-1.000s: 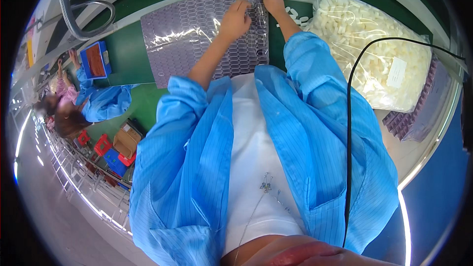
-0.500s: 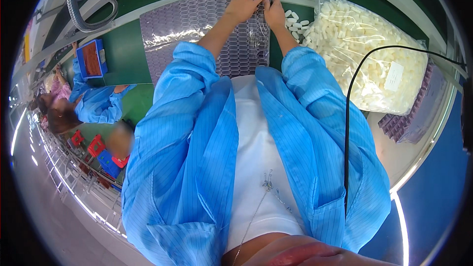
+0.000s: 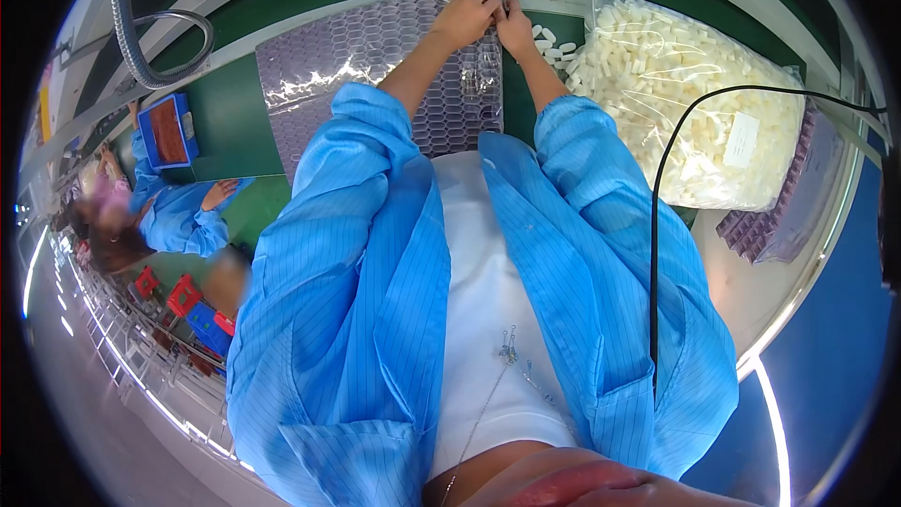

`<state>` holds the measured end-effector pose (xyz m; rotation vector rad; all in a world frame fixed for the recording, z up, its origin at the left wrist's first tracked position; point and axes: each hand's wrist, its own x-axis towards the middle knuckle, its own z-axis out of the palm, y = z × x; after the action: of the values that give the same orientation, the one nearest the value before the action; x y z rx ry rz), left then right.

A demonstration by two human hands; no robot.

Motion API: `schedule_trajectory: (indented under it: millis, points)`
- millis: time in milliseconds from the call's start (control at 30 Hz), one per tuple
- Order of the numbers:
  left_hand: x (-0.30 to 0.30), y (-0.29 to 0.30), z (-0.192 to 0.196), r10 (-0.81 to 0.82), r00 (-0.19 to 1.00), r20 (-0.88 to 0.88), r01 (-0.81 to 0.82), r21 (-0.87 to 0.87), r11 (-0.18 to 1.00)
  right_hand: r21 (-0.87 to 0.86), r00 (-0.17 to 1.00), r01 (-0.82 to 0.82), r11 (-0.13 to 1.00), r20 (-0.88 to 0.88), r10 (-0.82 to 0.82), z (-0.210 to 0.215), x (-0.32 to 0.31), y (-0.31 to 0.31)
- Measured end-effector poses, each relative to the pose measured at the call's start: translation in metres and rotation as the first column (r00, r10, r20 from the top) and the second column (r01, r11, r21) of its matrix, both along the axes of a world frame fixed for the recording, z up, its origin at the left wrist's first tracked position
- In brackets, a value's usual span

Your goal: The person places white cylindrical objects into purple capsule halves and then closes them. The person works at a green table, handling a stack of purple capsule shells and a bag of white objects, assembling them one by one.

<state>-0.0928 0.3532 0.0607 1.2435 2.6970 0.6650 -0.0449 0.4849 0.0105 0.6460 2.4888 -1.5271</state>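
While apparently working at the honeycomb panel (image 3: 347, 42) with left hand (image 3: 466, 19) and right hand (image 3: 513, 30) half-curled, cannot tell whether holding anything; likely needs precise fingerwork next.

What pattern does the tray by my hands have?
The tray has a honeycomb-like pattern, best seen in the head view.

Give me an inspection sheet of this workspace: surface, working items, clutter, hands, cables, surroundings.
Surface: green tabletop, partly covered.
Working items: purple-grey honeycomb-patterned sheet, lying flat; clear bag of white pieces to its right.
Clutter: loose white pieces between sheet and bag.
Hands: left hand and right hand close together at the sheet's far right corner; anything held is too small to tell.
Cables: black cable arching across the bag in view.
Surroundings: co-worker in blue and blue bin at left.
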Motion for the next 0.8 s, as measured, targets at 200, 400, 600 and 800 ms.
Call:
schedule_trajectory:
  millis: [200, 400, 600, 800]
  points:
    - [-0.005, -0.004, -0.003, -0.006, 0.997, -0.077, 0.000, -0.072, 0.997, 0.027, 0.999, 0.049, 0.998, -0.013, -0.049, 0.004, 0.001, -0.006]
    - [-0.025, -0.003, 0.012, -0.255, 0.948, -0.188, 0.208, -0.237, 0.949, 0.071, 0.998, 0.006, 0.997, -0.056, -0.002, 0.001, 0.001, -0.005]
    - [-0.024, -0.004, 0.007, -0.218, 0.976, 0.030, 0.219, -0.083, 0.972, 0.046, 1.000, -0.002, 0.999, -0.027, 0.003, 0.003, 0.001, -0.006]
    - [-0.022, 0.002, 0.019, -0.117, 0.990, 0.082, 0.124, -0.075, 0.989, 0.045, 0.999, -0.042, 0.998, 0.009, 0.042, 0.003, -0.004, 0.003]
